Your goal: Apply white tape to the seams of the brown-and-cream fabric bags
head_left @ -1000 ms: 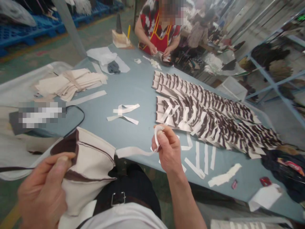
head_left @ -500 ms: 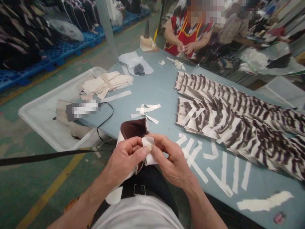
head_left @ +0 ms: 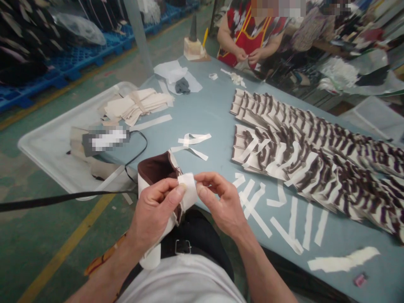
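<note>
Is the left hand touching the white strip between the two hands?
Touching. The head view shows it plainly: the left hand has its thumb pressed over the near-left edge of the white strip.

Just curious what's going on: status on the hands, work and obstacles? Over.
Left hand pinching white strip; right hand at its edge, grip unclear. Brown-lined cream fabric piece, mouth open. Black strap at left, not between hands.

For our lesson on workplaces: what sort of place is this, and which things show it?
Probably a textile workshop: cream and brown fabric pieces overlap in rows on a blue-grey table, flat white strips lie beside them, and blue plastic pallets bear dark goods.
</note>
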Demonstrator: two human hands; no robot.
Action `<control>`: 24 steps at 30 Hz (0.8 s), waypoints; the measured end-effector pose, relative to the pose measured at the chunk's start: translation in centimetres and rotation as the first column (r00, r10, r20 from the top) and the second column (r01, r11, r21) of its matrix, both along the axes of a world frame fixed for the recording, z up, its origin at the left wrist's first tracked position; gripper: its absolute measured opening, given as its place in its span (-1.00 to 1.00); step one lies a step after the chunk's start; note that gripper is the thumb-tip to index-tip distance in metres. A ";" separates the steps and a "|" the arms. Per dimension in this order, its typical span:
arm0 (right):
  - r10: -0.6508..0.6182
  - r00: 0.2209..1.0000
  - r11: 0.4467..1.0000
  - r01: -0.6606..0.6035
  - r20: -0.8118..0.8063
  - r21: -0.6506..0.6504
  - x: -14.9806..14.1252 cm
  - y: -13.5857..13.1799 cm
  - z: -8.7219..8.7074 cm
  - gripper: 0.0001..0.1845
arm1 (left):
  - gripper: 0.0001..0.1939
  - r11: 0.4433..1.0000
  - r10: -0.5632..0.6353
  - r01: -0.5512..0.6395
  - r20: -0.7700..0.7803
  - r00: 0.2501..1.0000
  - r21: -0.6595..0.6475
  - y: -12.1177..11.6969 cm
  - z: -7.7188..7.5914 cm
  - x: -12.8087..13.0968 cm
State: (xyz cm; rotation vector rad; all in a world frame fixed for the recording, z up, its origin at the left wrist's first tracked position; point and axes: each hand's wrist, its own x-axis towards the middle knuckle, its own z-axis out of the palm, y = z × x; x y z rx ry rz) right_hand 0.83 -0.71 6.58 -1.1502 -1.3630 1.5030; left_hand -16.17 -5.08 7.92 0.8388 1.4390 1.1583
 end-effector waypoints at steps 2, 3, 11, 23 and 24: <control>-0.004 1.000 1.000 0.004 -0.006 0.029 -0.4 0.0 -0.1 -0.78 | -0.70 0.999 0.042 -0.042 0.005 0.999 0.003 0.1 -0.3 0.2; -0.008 1.000 1.000 0.009 -0.022 0.029 -0.8 -0.1 -0.2 -0.80 | -0.69 0.998 0.057 -0.057 0.005 0.998 0.004 0.1 -0.4 0.3; -0.182 0.967 0.983 0.180 -0.179 -0.029 -4.3 -1.1 -1.9 -0.88 | -0.67 0.993 0.106 -0.106 -0.007 0.994 0.051 -0.3 -1.5 0.8; 0.008 0.981 0.998 -0.020 -0.195 -0.056 -4.9 1.2 -5.2 -0.61 | -0.18 0.998 0.068 -0.064 -0.260 0.963 0.023 -0.3 -1.9 -4.6; 0.054 0.979 0.996 -0.065 -0.197 -0.054 -5.4 1.1 -5.7 -0.63 | -0.16 0.998 0.056 -0.053 -0.273 0.960 0.016 -0.4 -2.1 -5.1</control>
